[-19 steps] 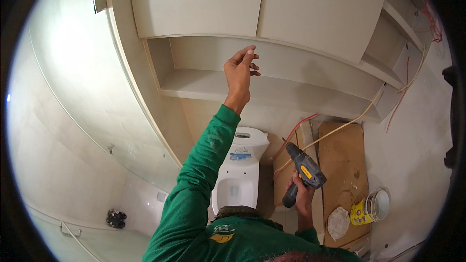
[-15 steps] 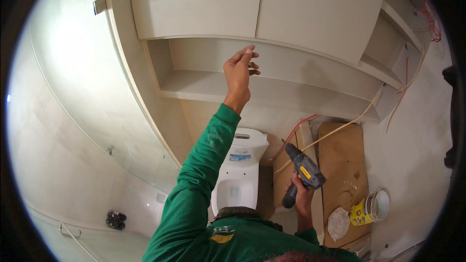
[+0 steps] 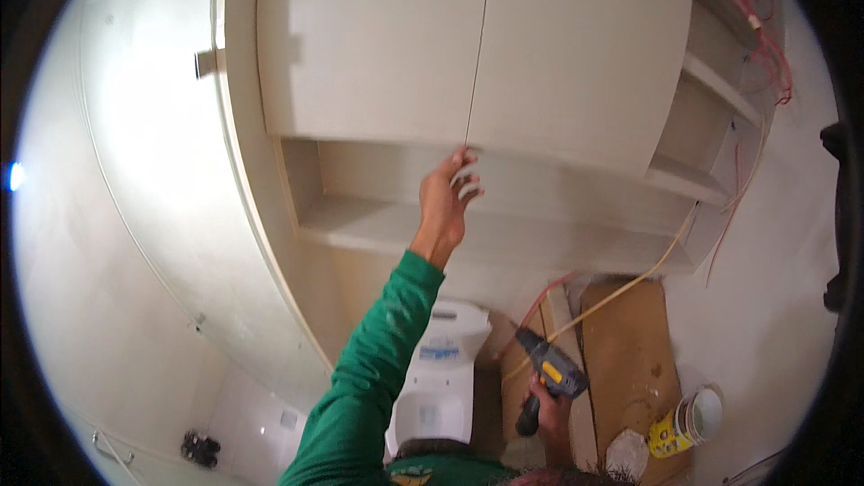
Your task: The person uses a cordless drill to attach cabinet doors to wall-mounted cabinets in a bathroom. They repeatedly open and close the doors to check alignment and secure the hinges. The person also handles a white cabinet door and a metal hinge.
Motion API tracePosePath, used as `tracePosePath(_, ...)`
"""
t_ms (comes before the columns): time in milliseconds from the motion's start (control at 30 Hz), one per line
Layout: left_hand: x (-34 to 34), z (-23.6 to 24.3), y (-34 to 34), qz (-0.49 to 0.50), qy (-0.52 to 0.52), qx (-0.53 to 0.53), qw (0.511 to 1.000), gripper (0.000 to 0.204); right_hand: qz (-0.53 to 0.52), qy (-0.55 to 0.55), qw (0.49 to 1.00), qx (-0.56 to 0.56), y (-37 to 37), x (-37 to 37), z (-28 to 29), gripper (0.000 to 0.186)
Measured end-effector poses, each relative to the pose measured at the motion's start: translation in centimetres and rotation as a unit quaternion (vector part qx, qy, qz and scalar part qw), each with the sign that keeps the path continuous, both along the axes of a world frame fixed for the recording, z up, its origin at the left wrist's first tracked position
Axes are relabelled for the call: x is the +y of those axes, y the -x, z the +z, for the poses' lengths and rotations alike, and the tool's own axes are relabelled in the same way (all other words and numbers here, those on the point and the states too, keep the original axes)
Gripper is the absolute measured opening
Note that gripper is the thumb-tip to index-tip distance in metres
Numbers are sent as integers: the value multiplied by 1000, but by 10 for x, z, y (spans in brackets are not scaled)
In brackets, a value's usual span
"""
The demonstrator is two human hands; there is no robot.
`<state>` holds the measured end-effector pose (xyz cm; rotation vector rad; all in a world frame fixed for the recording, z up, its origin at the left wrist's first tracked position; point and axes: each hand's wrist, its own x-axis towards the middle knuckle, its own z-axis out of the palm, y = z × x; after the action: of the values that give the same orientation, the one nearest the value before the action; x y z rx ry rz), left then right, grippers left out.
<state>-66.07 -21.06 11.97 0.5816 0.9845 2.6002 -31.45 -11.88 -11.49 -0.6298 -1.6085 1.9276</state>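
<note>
My left hand [image 3: 443,202] reaches up to the lower edge of two pale cabinet doors [image 3: 369,45], right by the seam between them. Its thumb and index finger are pinched together at that edge; the other fingers curl loosely. What is in the pinch, if anything, I cannot make out. Low at the right, my right hand [image 3: 549,412] is wrapped round the grip of a dark grey cordless drill [image 3: 560,371] with a yellow patch. The drill points up and to the left, its tip away from the cabinet.
Under the doors runs an open shelf [image 3: 396,220]. A white toilet [image 3: 441,369] stands below. Cardboard [image 3: 630,333], a yellow bucket [image 3: 670,435] and a whitish bundle [image 3: 626,454] lie right. A yellowish cable [image 3: 621,292] crosses there; red wires [image 3: 760,36] hang upper right. Left is a glass panel [image 3: 162,126].
The view has tilted upward, so everything sits lower in the picture. My left fingertips have come up to the doors' lower edge. My right hand keeps hold of the drill.
</note>
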Motion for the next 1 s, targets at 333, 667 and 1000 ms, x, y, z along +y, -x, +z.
tracePosePath(333,-2,9,-10,-18,-51,-32,998,26,19,-42,998,51,17,16,-37,13)
tracePosePath(667,2,2,-11,-46,-63,-3,997,30,74,-32,990,116,22,17,-15,5)
tracePosePath(1000,5,-10,-17,-53,-73,36,995,59,38,10,999,9,0,-14,-5,21)
